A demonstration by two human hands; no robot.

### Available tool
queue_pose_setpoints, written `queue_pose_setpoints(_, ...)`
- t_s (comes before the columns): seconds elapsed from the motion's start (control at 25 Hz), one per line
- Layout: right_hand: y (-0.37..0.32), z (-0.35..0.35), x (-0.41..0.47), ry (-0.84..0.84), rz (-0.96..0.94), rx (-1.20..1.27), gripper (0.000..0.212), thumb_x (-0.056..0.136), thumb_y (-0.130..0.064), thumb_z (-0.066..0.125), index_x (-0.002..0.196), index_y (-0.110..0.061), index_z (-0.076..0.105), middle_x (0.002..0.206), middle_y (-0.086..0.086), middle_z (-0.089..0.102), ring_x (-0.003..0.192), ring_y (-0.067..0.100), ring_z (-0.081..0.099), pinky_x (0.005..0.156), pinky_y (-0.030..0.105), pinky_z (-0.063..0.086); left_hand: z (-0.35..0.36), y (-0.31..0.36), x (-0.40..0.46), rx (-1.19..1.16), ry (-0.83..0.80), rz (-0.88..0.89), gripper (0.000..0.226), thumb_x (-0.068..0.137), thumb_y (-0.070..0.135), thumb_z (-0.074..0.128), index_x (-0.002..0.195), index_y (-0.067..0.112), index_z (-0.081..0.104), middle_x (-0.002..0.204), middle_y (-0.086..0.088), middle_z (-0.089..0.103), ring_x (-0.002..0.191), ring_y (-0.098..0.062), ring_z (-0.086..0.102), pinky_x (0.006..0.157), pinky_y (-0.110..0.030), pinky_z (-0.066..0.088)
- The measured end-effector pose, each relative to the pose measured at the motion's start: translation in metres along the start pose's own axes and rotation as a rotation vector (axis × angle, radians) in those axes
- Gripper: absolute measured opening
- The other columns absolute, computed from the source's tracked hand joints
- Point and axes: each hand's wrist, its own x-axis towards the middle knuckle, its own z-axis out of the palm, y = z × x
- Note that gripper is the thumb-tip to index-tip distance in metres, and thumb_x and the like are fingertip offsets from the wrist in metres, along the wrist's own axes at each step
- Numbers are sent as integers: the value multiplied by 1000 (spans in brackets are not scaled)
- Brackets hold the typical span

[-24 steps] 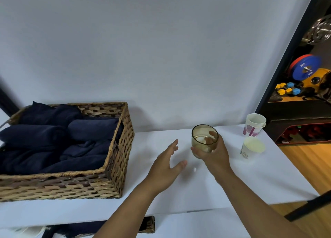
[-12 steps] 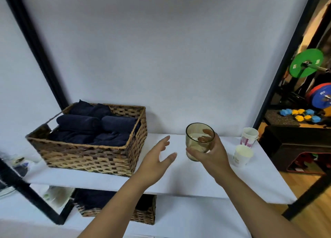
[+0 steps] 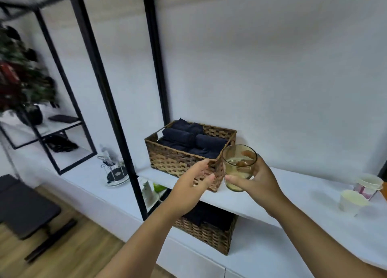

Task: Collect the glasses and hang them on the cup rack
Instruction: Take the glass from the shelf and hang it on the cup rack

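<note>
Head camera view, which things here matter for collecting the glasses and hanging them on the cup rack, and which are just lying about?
Belongs to the job:
amber glass, gripped by the right hand
left hand, open, holding nothing
wire cup rack on the lower counter

Just lying about:
wicker basket of dark towels
two paper cups
lower basket
potted plant

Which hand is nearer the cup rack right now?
Left. The left hand hangs open in front of the wicker basket, toward the cup rack; the right hand, gripping the glass, is farther right.
</note>
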Motion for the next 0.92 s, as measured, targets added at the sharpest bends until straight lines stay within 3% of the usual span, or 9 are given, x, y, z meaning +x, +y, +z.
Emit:
queue_pose_setpoints(0.12, -19, 32, -2, -90, -19, 20, 75, 55, -50, 96, 120, -58, 59, 115, -27, 73, 104, -6, 69, 85, 25, 54, -39, -1, -33, 54, 75, -39, 46, 102, 51, 60, 147, 49, 50, 142, 29, 56, 127, 14, 51, 116, -36, 43)
queue_pose_setpoints(0.24, -46, 85, -4, -208, -50, 48, 76, 59, -46, 97, 123, -55, 59, 116, -24, 74, 105, -3, 71, 91, 32, 56, -99, 5, -65, 109, 170, -91, 40, 102, 50, 61, 141, 52, 53, 137, 30, 59, 126, 10, 54, 115, -36, 44)
queue_pose_setpoints(0.32, -100, 223, -19, -314, -140, 31, 75, 58, -48, 97, 122, -56, 58, 116, -25, 74, 104, -3, 72, 91, 33, 56, -226, -22, -141, 116, 321, -155, 41, 102, 49, 62, 141, 51, 53, 137, 27, 60, 127, 7, 55, 113, -34, 45)
queue_pose_setpoints(0.4, -110, 226, -19, -326, -148, 54, 75, 55, -52, 96, 120, -58, 58, 115, -25, 74, 104, -3, 72, 90, 32, 57, -243, -23, -137, 149, 333, -121, 43, 101, 50, 62, 143, 49, 53, 137, 26, 61, 125, 9, 55, 112, -32, 45)
queue_pose_setpoints(0.48, -131, 301, -29, -338, -169, 36, 76, 53, -57, 96, 119, -61, 58, 116, -26, 74, 104, -4, 71, 88, 30, 57, -303, -49, -176, 139, 358, -150, 43, 101, 50, 63, 142, 49, 54, 136, 26, 62, 124, 9, 56, 111, -31, 46)
queue_pose_setpoints(0.72, -131, 314, -31, -325, -124, 106, 72, 55, -54, 98, 116, -59, 60, 114, -15, 77, 105, 6, 74, 97, 47, 60, -320, -47, -184, 162, 431, -150, 47, 101, 44, 64, 147, 35, 55, 138, 18, 62, 126, 3, 58, 113, -33, 45)
queue_pose_setpoints(0.84, -138, 329, -34, -313, -85, 110, 76, 55, -54, 97, 121, -51, 59, 115, -10, 77, 106, 8, 73, 98, 46, 59, -336, -38, -188, 190, 441, -144, 51, 101, 45, 64, 149, 33, 53, 140, 17, 61, 127, 0, 57, 112, -31, 44)
queue_pose_setpoints(0.92, -156, 377, -39, -307, -94, 105, 71, 61, -46, 100, 120, -47, 60, 113, -12, 76, 102, 2, 72, 94, 39, 60, -381, -49, -207, 187, 456, -134, 53, 101, 45, 63, 151, 31, 51, 142, 14, 60, 129, -2, 56, 112, -32, 43)
